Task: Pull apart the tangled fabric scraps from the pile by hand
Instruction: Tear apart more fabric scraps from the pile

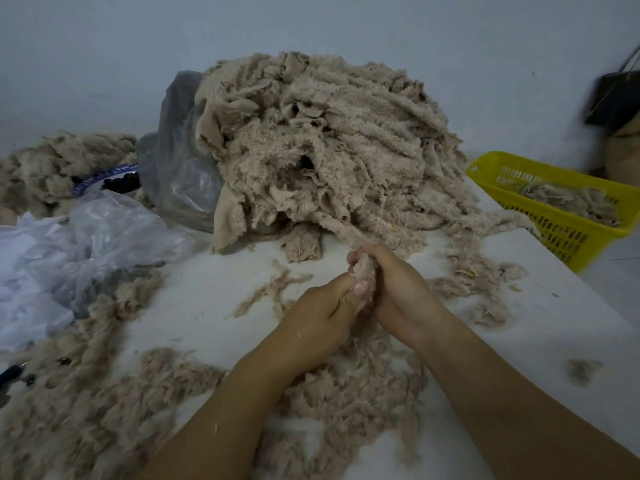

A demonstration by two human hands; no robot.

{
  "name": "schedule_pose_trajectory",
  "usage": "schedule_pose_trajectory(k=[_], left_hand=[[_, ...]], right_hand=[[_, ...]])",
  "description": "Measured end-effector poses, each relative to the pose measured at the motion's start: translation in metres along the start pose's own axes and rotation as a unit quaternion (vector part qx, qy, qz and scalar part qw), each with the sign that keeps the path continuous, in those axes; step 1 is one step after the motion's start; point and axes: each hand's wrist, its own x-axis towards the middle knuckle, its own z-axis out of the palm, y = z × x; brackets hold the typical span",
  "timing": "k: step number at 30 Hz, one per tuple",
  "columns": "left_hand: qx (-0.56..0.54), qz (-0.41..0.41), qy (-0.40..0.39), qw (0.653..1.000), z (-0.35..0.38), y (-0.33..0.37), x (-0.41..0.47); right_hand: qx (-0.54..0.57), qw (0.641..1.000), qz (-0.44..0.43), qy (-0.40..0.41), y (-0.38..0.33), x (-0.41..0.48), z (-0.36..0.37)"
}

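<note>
Torn beige fluff lies strewn over the near part of a white table, spreading under both forearms and thickening toward the near left corner. Just beyond it, the left hand and right hand meet at the middle of the table, knuckles almost touching. Between them is a twisted fleece scrap. The fingers of both hands are curled tightly round it: the left thumb presses its lower end, and the right fingers wrap its upper end. From the right hand the scrap runs on as a strip into the foot of the pile.

Bare tabletop opens to the left of the hands, as far as a crumpled clear plastic bag. To the right there is another open stretch, dotted with thin tufts, up to the table's right edge, which slants away toward a yellow slatted basket holding a few scraps. Whether the basket stands on the table or beside it cannot be told.

The pile itself rises behind the hands, a tall tangled mound of fleece strips, with a grey plastic bag touching its left flank. A smaller heap sits at far left, against a pale wall. A dark bag hangs at far right.
</note>
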Motion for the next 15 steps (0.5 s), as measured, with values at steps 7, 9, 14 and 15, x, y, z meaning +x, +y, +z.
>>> schedule_pose_trajectory(k=[7,9,14,15], left_hand=[[0.090,0.115,0.047,0.988,0.005,0.004,-0.002],[0.046,0.110,0.127,0.985,0.002,0.002,-0.002],[-0.147,-0.028,0.303,0.941,-0.006,0.000,0.003],[-0.187,-0.064,0.328,0.924,-0.008,-0.002,0.005]], right_hand=[[0.259,0.965,0.019,0.020,-0.014,0.008,-0.011],[0.271,0.960,0.004,0.063,-0.018,0.012,-0.019],[0.332,0.936,-0.027,0.114,-0.026,0.010,-0.034],[0.339,0.932,-0.025,0.121,-0.025,0.010,-0.033]])
